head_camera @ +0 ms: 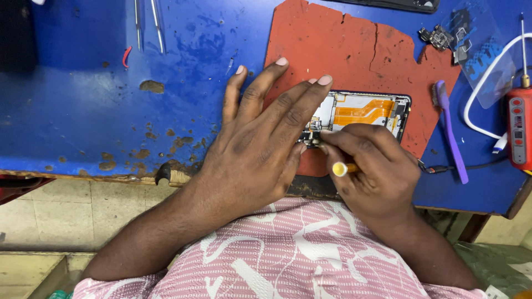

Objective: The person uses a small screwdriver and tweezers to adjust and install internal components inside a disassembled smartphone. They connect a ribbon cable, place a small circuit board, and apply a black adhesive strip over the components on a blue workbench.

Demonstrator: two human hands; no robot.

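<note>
Yellow-capped screwdriver sits pinched in the right hand, its tip at the opened phone just beyond that grip, back cover already off, while the left hand lies spread, steadying the phone on the red mat over the blue surface.

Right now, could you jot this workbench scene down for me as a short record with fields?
Surface: blue workbench with a worn red mat
Item worked on: opened phone, orange ribbon cable showing
Left hand: spread flat, pressing on the phone
Right hand: grips a yellow-capped tool, tip at the phone
Nearby: purple brush, tweezers, red device
</note>
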